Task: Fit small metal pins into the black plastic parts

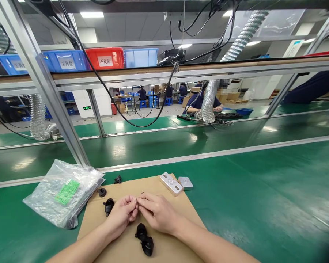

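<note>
On the overhead shelf, a red bin (pixel 105 58) labelled 不良品 stands between blue bins (pixel 66 60). Below, green conveyor belting (pixel 235 204) carries a cardboard sheet (pixel 131 241) where the left hand (pixel 123 213) and right hand (pixel 158 212) meet fingertip to fingertip, pinching something too small to identify. Black plastic parts (pixel 144 239) lie just before the wrists; a clear bag (pixel 63 195) with a green label lies to the left.

A tiny part, too small to make out, is pinched between the fingertips of both hands above the brown cardboard sheet (pixel 156 182). Just below them on the sheet lies a glossy black plastic ring-shaped piece (pixel 144 239).
</note>
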Motion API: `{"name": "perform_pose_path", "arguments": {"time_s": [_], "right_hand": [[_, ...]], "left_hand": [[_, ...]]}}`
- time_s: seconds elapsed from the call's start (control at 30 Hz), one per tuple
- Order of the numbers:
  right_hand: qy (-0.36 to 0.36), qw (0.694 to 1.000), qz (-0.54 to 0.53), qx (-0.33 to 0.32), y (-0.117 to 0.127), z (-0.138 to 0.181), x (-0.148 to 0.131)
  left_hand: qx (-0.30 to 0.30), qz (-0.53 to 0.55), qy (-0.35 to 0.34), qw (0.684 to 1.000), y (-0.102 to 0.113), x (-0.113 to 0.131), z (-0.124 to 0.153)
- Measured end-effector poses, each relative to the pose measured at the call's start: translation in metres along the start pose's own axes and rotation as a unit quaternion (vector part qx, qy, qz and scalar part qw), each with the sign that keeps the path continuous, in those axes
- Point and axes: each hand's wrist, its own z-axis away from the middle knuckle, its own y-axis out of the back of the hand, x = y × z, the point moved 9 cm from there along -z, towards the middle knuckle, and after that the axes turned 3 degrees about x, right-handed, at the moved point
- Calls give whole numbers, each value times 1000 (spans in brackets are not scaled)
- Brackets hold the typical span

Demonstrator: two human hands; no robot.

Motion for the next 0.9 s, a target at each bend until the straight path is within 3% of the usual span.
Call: {"name": "perform_pose_path", "arguments": {"time_s": [0.2,0.27,0.33,0.43,0.53,0.63,0.73,0.9], "right_hand": [[-41,994,-96,35,11,-2,16],[-61,990,-114,51,13,-2,21],[-72,987,-122,68,15,-1,24],[-68,986,-119,92,17,-2,23],[-60,986,-115,101,18,-3,21],[-57,986,-119,100,18,-3,18],[-53,986,-125,98,17,-3,15],[-39,987,-116,101,16,-2,14]], "left_hand": [[-6,-105,-12,994,-3,-2,2],[32,-202,-81,975,4,13,3],[86,-340,-216,911,10,43,11],[137,-510,-390,754,8,80,26],[179,-613,-415,648,20,90,21],[221,-692,-363,584,41,85,5],[217,-717,-342,568,52,76,-5],[158,-682,-402,590,41,77,0]]}}
